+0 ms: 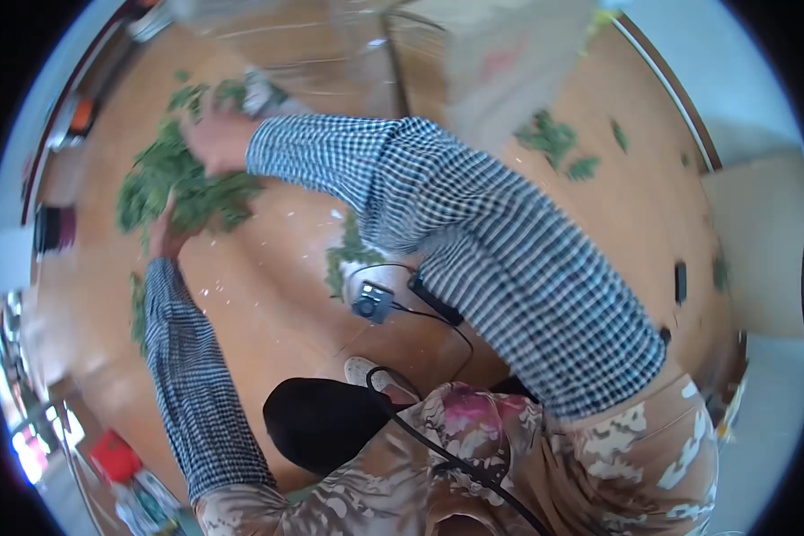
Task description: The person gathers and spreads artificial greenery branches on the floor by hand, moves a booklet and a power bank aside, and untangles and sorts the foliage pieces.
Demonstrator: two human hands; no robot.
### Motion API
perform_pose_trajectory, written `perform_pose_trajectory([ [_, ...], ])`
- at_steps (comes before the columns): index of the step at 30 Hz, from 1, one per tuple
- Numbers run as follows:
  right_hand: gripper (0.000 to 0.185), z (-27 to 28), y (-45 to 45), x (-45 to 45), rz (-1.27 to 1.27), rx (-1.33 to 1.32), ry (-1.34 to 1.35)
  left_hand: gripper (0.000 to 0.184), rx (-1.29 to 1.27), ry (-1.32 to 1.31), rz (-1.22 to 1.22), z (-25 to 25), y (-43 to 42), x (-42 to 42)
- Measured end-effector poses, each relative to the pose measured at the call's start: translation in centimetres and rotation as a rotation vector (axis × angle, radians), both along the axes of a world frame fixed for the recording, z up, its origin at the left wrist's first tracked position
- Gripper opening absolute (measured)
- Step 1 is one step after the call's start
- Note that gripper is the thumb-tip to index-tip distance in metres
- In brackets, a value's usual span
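Leaf heap: a loose, ragged pile of green leafy sprigs (159,174) lies on the orange-brown wood-look floor (268,268), ahead of the person and off to the left.
Left hand: a bare hand (171,237) below a black-and-white checked sleeve (183,348) meets the heap at its near edge, at least one digit pointing up among the leaves. Foliage hides the rest; cannot tell how far the fingers are closed, or on what.
Right hand: a bare hand (216,138), its arm reaching across from the right, sits at the heap's right-hand upper side. Motion blur; fingers seem partly spread, grip cannot be told.
Heap vs. fingers: pile lies mostly between and leftward of both hands. Both are at it, neither clearly nearer; left at the near side, right farther out.
Long axis: roughly away from the person, with a lobe trailing right beneath the right hand. Individual sprigs point various ways.
Floor centre: a small grey boxy device with a round dark face (372,302) and a thin black cable (433,314), near a smaller green sprig (341,259).
Upper right: scattered loose leaves (552,138), well apart from both hands.
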State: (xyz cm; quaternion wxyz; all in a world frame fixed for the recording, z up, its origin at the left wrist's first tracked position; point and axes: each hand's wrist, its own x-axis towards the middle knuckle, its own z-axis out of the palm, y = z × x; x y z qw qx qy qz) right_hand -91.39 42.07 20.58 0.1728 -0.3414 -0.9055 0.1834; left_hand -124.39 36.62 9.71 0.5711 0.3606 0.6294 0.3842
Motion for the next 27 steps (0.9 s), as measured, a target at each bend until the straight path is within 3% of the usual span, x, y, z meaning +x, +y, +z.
perform_pose_trajectory([
  [1, 0.048, 3.7, -3.2, 2.5, 0.113, 0.003, -0.065, 0.066, 0.083, 0.377, -0.159, -6.9, 2.0, -8.2],
  [3, 0.036, 4.8, -7.4, 10.1, 0.526, -0.115, 0.139, 0.053, -0.053, 0.493, 0.135, -7.0, -0.5, -6.4],
  [4, 0.030, 4.5, -9.4, 15.7, 0.591, -0.127, 0.185, 0.050, -0.134, 0.422, 0.153, -5.6, -1.9, -2.3],
  [5, 0.032, 3.2, -11.3, 21.0, 0.454, -0.138, 0.017, 0.046, -0.216, 0.355, 0.173, -3.7, -3.5, 2.2],
  [6, 0.035, 3.2, -12.6, 26.1, 0.287, -0.398, -0.184, 0.045, -0.258, 0.328, 0.002, -2.8, -4.9, 5.4],
  [8, 0.039, -4.2, -15.1, 39.9, -0.136, -0.362, -0.072, 0.043, -0.325, 0.272, -0.379, -2.5, -6.3, 12.8],
  [9, 0.043, -6.4, -17.7, 46.7, -0.460, -0.440, -0.144, 0.043, -0.355, 0.246, -0.597, -2.6, -6.6, 17.1],
  [10, 0.061, -9.5, -20.7, 53.5, -0.632, -0.340, -0.420, 0.044, -0.308, 0.234, -0.719, -2.6, -7.2, 21.9],
  [12, 0.092, -10.9, -28.1, 59.5, -0.843, -0.698, -0.534, 0.047, -0.101, 0.246, -0.930, -4.2, -8.6, 30.6],
  [13, 0.104, -13.9, -32.4, 61.4, -0.895, -0.806, -0.521, 0.050, 0.069, 0.280, -1.015, -5.3, -8.8, 33.8],
  [15, 0.122, -17.9, -39.9, 61.8, -0.828, -0.712, -0.420, 0.063, 0.060, 0.512, -1.192, -6.8, -8.3, 39.3],
  [18, 0.128, -16.4, -41.1, 56.2, -0.985, -0.781, -0.391, 0.079, 0.290, 0.877, -1.276, -5.6, -9.2, 45.3],
  [21, 0.125, -16.3, -39.7, 52.8, -0.925, -0.753, -0.537, 0.088, 0.135, 1.102, -1.393, -4.3, -9.8, 48.3],
  [24, 0.103, -16.8, -38.3, 51.9, -0.788, -0.575, -0.623, 0.088, 0.268, 1.349, -1.310, -4.4, -11.2, 48.6],
  [27, 0.074, -21.1, -39.9, 54.4, -0.646, -0.361, -0.385, 0.092, 0.339, 1.502, -1.208, -5.7, -11.3, 47.4],
])
